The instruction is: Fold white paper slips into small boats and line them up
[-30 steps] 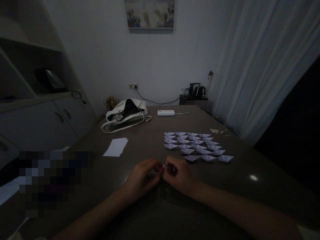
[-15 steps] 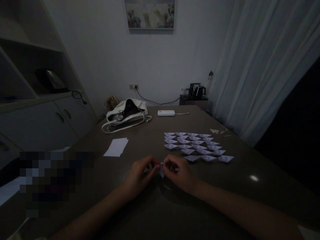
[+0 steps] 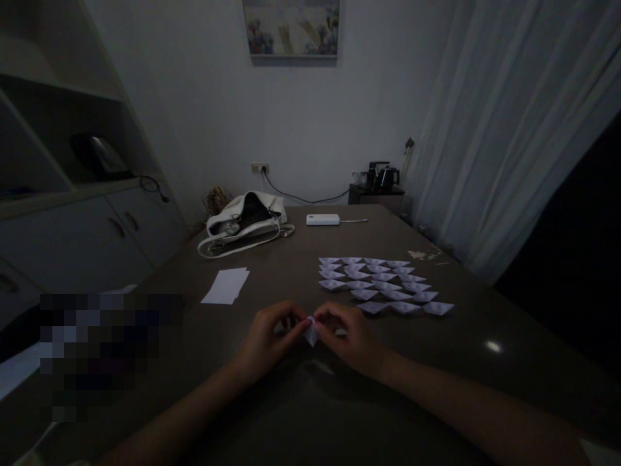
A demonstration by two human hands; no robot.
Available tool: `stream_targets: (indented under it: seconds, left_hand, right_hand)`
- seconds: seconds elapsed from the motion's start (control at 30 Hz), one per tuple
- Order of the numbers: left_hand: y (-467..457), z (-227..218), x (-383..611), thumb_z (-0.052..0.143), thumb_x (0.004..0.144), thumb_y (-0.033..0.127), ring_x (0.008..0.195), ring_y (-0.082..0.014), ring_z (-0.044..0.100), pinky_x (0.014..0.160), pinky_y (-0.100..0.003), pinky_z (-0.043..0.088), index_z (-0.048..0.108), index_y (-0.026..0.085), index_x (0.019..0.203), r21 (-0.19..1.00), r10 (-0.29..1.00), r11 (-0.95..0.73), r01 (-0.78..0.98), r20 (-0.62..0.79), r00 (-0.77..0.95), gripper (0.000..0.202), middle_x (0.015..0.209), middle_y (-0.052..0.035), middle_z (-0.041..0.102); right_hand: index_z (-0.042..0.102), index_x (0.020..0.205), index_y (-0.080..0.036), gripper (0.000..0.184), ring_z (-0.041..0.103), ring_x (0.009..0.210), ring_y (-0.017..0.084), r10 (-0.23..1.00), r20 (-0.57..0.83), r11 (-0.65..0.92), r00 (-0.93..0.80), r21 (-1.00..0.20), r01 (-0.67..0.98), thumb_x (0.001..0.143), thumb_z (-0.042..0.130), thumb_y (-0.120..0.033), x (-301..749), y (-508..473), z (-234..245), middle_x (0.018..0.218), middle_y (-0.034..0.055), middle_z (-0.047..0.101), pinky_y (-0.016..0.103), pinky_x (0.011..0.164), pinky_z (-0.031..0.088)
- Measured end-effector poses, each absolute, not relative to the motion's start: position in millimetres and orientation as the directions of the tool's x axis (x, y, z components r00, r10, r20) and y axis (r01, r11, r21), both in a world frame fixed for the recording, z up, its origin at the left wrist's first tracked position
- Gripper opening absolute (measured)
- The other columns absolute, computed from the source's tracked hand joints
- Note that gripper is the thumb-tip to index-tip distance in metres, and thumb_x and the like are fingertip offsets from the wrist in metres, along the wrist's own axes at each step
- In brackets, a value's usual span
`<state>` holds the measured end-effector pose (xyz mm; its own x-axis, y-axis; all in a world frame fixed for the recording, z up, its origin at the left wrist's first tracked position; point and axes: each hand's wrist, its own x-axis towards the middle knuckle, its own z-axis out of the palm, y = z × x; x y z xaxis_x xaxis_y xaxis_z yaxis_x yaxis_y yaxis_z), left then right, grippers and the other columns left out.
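Note:
Between my two hands is a small piece of folded white paper (image 3: pixel 311 334), its pointed end hanging down above the dark table (image 3: pixel 310 414). My left hand (image 3: pixel 274 333) pinches its left side between thumb and fingers. On the other side, my right hand (image 3: pixel 347 333) pinches it near the top. The fingertips hide part of the folds. Just beyond my right hand, several folded paper boats (image 3: pixel 385 285) stand in rows. A few flat white paper sheets (image 3: pixel 226 286) lie beyond my left hand.
A white handbag (image 3: pixel 247 220) sits at the far left of the table, with a white power bank (image 3: pixel 323 220) and short cable to its right. A blurred-out patch (image 3: pixel 107 349) covers the near left. A black kettle (image 3: pixel 388 177) stands behind the table.
The folded paper has opened out a little between my fingertips, showing a wider pointed face. My hands have barely moved.

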<state>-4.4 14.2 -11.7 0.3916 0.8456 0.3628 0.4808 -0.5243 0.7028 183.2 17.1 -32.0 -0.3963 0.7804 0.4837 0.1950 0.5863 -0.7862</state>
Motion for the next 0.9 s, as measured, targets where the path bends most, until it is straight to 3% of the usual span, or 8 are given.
stream_targets:
  seconds: [0.53,0.9]
  left_hand:
    - [14.8,-5.3,-0.8,0.056,0.082,0.036,0.067,-0.0171,0.059,0.062,-0.026,0.045,0.064,0.013,0.075,0.875,0.926,-0.316,0.366,0.202,0.319,0.026,0.069,-0.004,0.064]
    - [14.4,-9.6,-2.9,0.054,0.084,0.033,0.066,-0.0163,0.058,0.061,-0.025,0.044,0.063,0.013,0.077,0.813,0.891,-0.404,0.42,0.246,0.381,0.023,0.069,-0.0033,0.063]
  right_hand:
    - [0.059,0.087,-0.017,0.005,0.058,0.066,0.011,0.776,0.517,0.601,-0.362,-0.779,0.176,0.085,0.056,-0.02,183.5,17.4,-32.3,0.074,0.0001,0.061,0.021,0.059,0.045]
    - [0.062,0.083,-0.016,0.006,0.058,0.065,0.012,0.77,0.507,0.607,-0.387,-0.768,0.202,0.084,0.057,-0.019,183.4,17.5,-30.2,0.074,0.0015,0.062,0.023,0.06,0.046]
